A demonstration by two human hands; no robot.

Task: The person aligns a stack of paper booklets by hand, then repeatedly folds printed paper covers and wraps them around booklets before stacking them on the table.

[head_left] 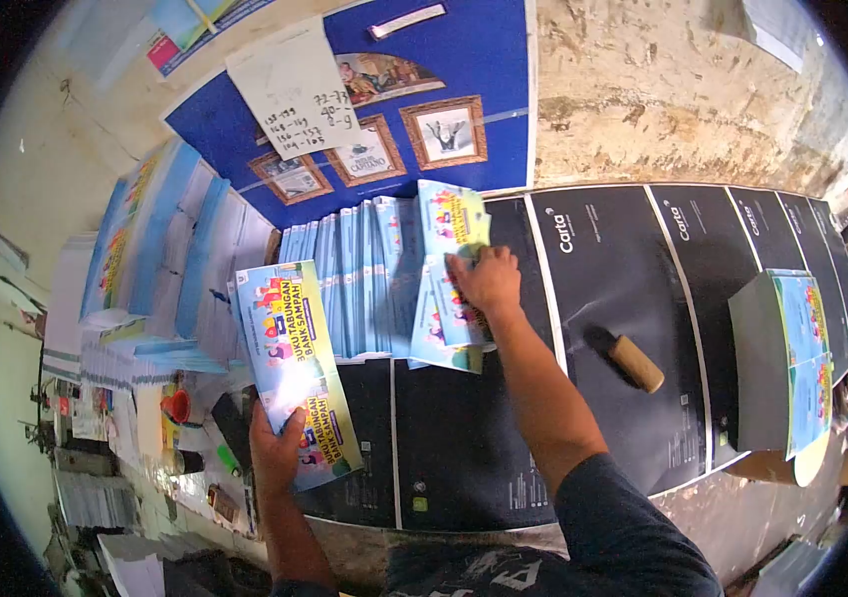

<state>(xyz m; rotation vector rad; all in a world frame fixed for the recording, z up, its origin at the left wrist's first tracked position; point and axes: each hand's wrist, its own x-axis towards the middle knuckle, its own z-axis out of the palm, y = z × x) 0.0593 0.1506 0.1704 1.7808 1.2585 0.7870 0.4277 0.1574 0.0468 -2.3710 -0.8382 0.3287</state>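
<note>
My left hand [278, 443] grips the lower left edge of a printed cover sheet [290, 328], yellow and blue with "BUKU TABUNGAN BANK SAMPAH" on it, and its thumb lies on the face. My right hand [489, 282] rests on similar printed booklets [449, 333] at the right end of a row, with the fingers bent over them; whether it grips one is unclear. Between the hands stands the row of light blue booklets [349, 279], packed close together with their edges up.
A cylindrical wooden block [635, 363] lies on the black table covering [603, 289]. A thick stack of printed booklets [807, 348] stands at the right. Tall paper stacks [145, 239] are at the left. A blue board [504, 80] leans against the wall behind.
</note>
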